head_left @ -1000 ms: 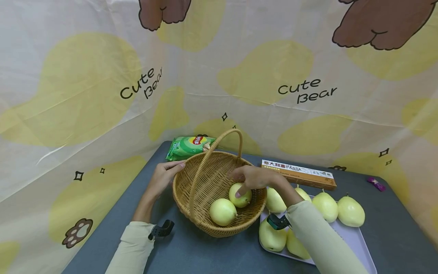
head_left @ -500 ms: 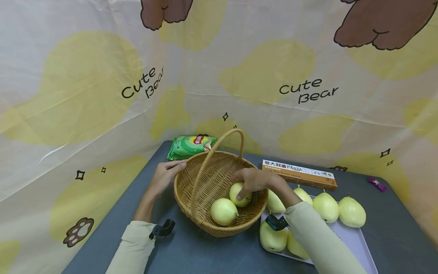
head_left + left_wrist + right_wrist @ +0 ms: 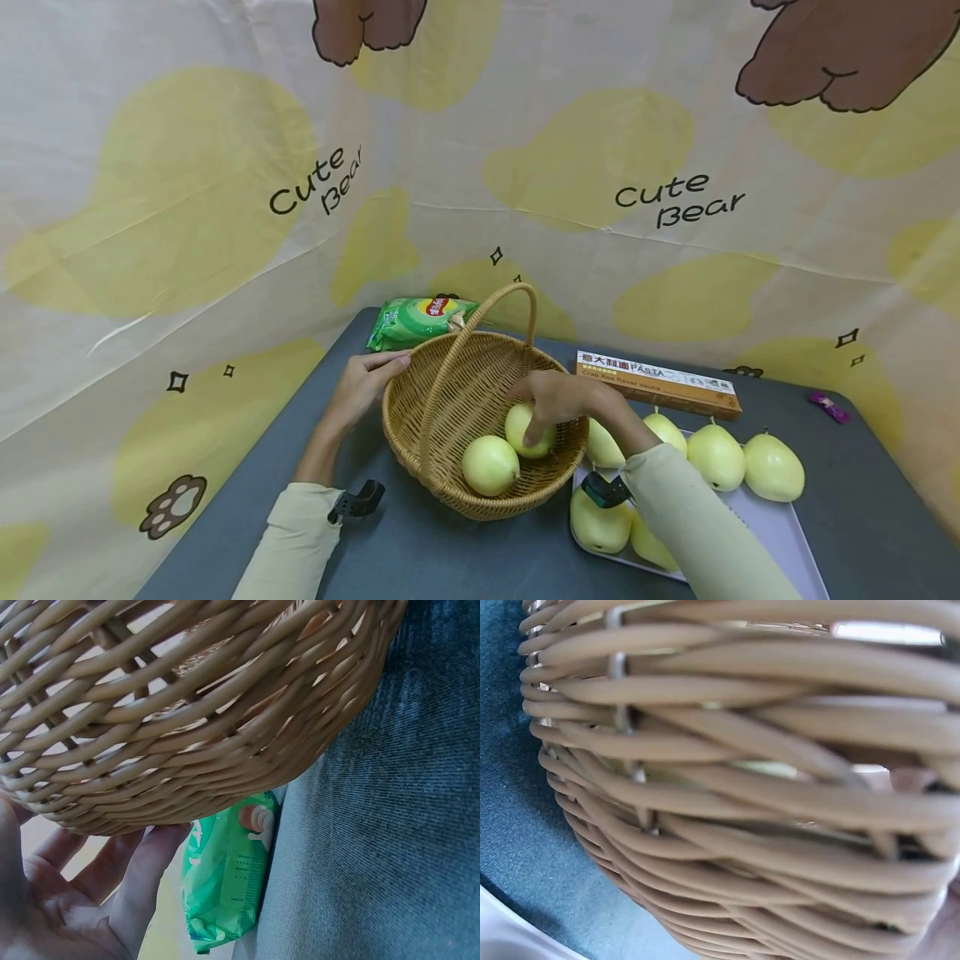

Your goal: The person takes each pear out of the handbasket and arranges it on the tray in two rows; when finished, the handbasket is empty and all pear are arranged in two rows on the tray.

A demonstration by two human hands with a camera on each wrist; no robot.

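A wicker basket [image 3: 457, 392] with an arched handle stands mid-table, holding two pale yellow-green pears. My left hand [image 3: 362, 387] grips the basket's left rim; in the left wrist view its fingers [image 3: 142, 874] meet the woven wall from outside. Inside the basket, my right hand [image 3: 558, 396] holds the right-hand pear [image 3: 522, 429], its thumb along the fruit and its other fingers mostly hidden behind it. The other pear [image 3: 490, 465] lies beside it, nearer me. The basket wall [image 3: 727, 780] fills most of the right wrist view.
A lilac tray [image 3: 783, 533] at right carries several more pears [image 3: 716, 457], partly covered by my right forearm. Behind it lies a pasta box [image 3: 658, 385]. A green chip bag [image 3: 420, 323] sits behind the basket, and a small purple packet [image 3: 828, 407] is at far right.
My right thumb has moved slightly lower over the pear in the basket, and the pear has shifted a little. The left hand stays at the rim. The whole view drifts slightly right.
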